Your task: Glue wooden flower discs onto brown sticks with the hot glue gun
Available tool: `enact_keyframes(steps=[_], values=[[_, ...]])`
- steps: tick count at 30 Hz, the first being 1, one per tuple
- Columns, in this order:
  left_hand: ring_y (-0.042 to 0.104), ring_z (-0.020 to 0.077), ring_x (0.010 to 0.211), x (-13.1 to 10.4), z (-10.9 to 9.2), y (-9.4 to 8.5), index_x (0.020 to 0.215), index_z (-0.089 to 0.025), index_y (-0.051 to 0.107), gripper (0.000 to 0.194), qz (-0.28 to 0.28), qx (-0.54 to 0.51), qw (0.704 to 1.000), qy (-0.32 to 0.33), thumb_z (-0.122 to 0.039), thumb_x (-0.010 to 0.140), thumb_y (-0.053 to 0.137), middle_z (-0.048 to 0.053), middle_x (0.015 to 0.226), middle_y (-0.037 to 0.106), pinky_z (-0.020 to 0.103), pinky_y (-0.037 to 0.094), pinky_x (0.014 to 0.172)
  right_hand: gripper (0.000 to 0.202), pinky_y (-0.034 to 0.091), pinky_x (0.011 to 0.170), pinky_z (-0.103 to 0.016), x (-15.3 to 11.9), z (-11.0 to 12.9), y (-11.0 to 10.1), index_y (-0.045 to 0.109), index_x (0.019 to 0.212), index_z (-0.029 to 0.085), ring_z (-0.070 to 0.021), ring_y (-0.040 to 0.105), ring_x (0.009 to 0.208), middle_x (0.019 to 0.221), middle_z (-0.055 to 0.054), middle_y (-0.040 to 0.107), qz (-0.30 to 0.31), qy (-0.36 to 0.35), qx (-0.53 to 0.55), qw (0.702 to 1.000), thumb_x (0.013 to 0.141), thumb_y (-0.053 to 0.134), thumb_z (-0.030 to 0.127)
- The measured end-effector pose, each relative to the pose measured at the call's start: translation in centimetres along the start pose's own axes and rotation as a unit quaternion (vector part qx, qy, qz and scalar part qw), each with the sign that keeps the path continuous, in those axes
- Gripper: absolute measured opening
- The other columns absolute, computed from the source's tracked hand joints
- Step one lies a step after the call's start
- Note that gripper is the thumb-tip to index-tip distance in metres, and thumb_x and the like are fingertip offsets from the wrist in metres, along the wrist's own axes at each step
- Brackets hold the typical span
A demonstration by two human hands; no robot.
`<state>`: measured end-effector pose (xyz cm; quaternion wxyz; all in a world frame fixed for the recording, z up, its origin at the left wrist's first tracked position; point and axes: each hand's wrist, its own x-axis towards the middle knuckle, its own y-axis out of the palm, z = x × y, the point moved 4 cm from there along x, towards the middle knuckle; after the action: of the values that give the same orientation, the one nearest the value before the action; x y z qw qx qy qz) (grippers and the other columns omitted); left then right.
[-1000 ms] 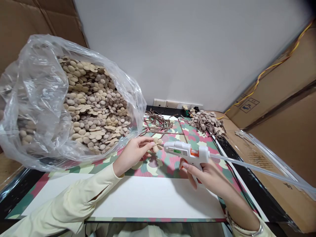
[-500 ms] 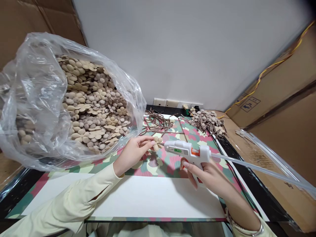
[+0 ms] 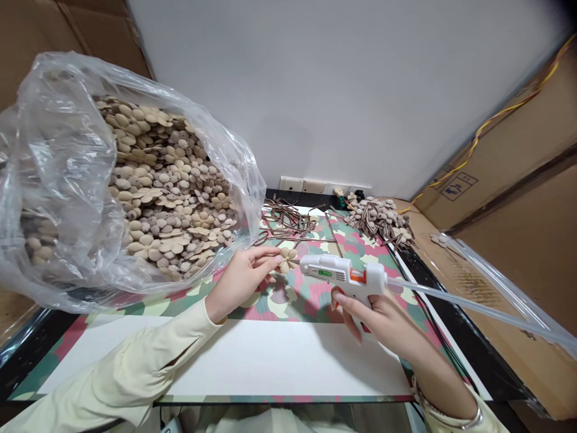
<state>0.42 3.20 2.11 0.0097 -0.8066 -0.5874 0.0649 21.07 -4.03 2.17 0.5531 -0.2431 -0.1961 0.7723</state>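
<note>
Between the fingertips of my left hand is a beige flower-shaped piece with rounded petals, held above the camouflage-patterned mat. My right hand grips a white hot glue gun by its handle, with the index finger near the trigger. The gun's nozzle points left and reaches the middle of the flower; whether it touches cannot be made out. A long clear glue stick runs out of the gun's back end toward the right.
A big clear plastic bag full of beige flower pieces lies open at left. Brown strips and a pile of stemmed flowers lie at the back. White paper covers the front. Spare glue sticks rest on cardboard at right.
Both hands, the flower and the glue gun hold almost the same place. The view has shifted very slightly.
</note>
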Motion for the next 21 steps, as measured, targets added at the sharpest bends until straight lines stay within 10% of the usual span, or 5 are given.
enact_keyframes(steps=[21], values=[[0.06, 0.0096, 0.06, -0.1, -0.03, -0.01, 0.102, -0.017, 0.066, 0.031, -0.017, -0.02, 1.0, -0.015, -0.034, 0.077, 0.062, 0.003, 0.082, 0.071, 0.019, 0.049, 0.058, 0.057, 0.038, 0.07, -0.022, -0.13, 0.25, 0.0, 0.041, 0.041, 0.018, -0.0141, 0.054, 0.064, 0.051, -0.002, 0.053, -0.005, 0.003, 0.008, 1.0, 0.091, 0.035, 0.043]])
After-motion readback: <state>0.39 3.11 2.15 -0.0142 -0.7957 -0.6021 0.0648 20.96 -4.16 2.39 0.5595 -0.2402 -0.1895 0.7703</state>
